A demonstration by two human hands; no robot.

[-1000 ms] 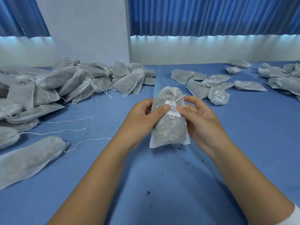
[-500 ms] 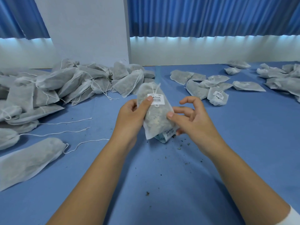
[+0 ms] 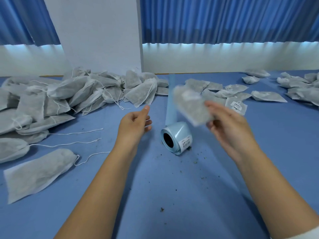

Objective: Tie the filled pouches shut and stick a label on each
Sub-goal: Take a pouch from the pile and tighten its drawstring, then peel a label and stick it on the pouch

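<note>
Blue curtains (image 3: 224, 19) and a white pillar (image 3: 100, 31) back a table (image 3: 172, 195) covered in blue cloth and speckled with dried herb crumbs (image 3: 162, 209). Along the table's left edge a heap of filled drawstring pouches (image 3: 77, 94) lies with cords trailing loose and no labels showing. Toward the far right corner a smaller spread of labelled pouches (image 3: 238, 99) lies flat.

At the middle of the table stands a label roll (image 3: 179, 135), its bare backing strip (image 3: 171, 100) running off toward the far edge and one printed label showing on its side.

The right hand (image 3: 229, 128) is raised above the table, right of the roll, with a filled pouch (image 3: 189, 104) at its fingertips. Both are badly blurred. A corner of the pouch sits between fingers and thumb, but I cannot tell whether they pinch it or have let go. The left hand (image 3: 133, 123) hovers left of the roll, fingers loosely curled round nothing.

This looks like the hand-off between pouches: one finished, headed for the labelled spread. Next, the left hand likely takes a pouch from the heap. Its cord then wants pulling tight and knotting, and a label peeling from the roll and pressing onto the cloth.
</note>
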